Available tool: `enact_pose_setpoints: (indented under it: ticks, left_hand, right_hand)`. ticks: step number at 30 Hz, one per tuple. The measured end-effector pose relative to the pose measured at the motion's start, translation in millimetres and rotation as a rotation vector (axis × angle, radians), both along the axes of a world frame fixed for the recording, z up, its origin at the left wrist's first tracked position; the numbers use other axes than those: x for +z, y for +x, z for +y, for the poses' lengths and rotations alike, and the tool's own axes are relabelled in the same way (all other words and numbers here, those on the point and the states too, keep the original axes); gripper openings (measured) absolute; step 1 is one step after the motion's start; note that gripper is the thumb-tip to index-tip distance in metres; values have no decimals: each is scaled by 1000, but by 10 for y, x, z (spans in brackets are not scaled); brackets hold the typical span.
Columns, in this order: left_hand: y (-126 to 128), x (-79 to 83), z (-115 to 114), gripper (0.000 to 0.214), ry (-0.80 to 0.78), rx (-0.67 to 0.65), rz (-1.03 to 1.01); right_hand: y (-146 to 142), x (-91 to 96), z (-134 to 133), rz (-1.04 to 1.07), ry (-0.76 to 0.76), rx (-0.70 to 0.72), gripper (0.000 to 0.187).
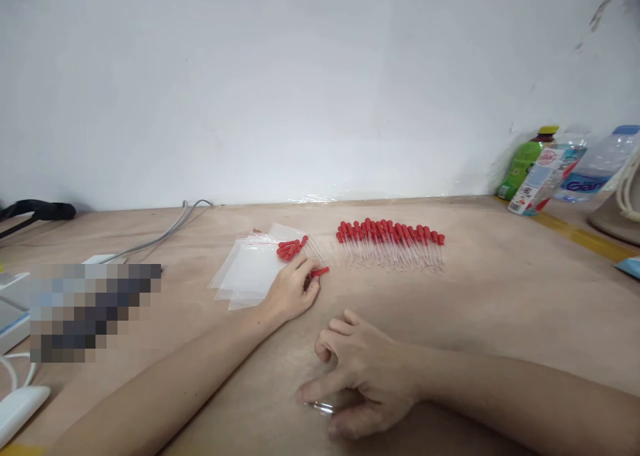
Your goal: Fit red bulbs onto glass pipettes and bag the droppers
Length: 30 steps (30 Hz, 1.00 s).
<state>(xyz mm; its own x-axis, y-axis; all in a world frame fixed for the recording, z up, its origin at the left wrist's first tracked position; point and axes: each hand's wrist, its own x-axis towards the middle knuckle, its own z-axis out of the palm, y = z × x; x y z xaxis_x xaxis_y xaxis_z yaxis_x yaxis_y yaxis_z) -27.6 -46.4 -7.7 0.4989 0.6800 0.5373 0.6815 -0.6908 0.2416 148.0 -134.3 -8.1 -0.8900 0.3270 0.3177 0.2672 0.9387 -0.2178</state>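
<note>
A red rubber dropper bulb pokes out between the curled thumb and fingers of my left hand, which is closed around it at the edge of the bags. My right hand is nearer to me, blurred by motion. Between its thumb and forefinger is a small shiny piece, too smeared to name; the other fingers are bent. Several loose red bulbs lie on the clear plastic bags just beyond my left hand. Thin clear tubes lie beside them. Farther right is a row of red-capped droppers.
Bottles and a carton stand at the back right by the wall. A grey cable and a white box are on the left, with a blurred-out patch beside them. A white device sits front left.
</note>
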Motion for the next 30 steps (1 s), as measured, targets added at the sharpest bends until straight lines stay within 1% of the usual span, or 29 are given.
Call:
enact_pose_setpoints:
  ticks: [2,5,8,10,12,14,16,19,21,23,26,27,28,30]
  left_hand:
    - [-4,1,4,17,2,-6,3]
    - [-9,-3,15,23,8,-35,11]
    - [-8,-5,24,26,-2,-71,13]
    - [-5,-2,26,24,-7,-85,3]
    - [-2,2,26,20,-10,-84,-14]
    - [0,6,28,15,-20,-77,-27]
    - [1,9,30,13,-37,-74,-31]
    - [3,13,35,13,-46,-87,-21]
    - [5,14,39,13,-38,-89,-13]
    - [11,9,44,13,-40,-82,-15]
    - [26,-5,50,13,-68,-78,-43]
    - [34,-9,50,15,-73,-80,-58]
    - [43,-11,49,17,-72,-87,-71]
    - [65,-7,42,20,-57,-107,-92]
  right_hand:
    - [12,-4,6,5,-42,-18,35]
    - [96,42,50,36,-143,-56,25]
    - [228,142,95,60,-212,-146,15]
    - [332,215,128,29,-221,-231,9]
    - [442,256,175,-19,-190,-319,7]
    - [542,242,246,-9,-144,-401,8]
    - [620,177,338,110,-131,-509,12]
    - [687,52,485,398,-123,-694,22]
    - [708,-6,561,528,-71,-751,26]
    - [718,-34,606,584,-67,-767,27]
    - [716,-30,617,584,-141,-816,33]
    - [711,-20,609,560,-132,-845,33]
    - [703,-6,598,526,-84,-878,31]
    - [679,26,572,447,100,-945,27]
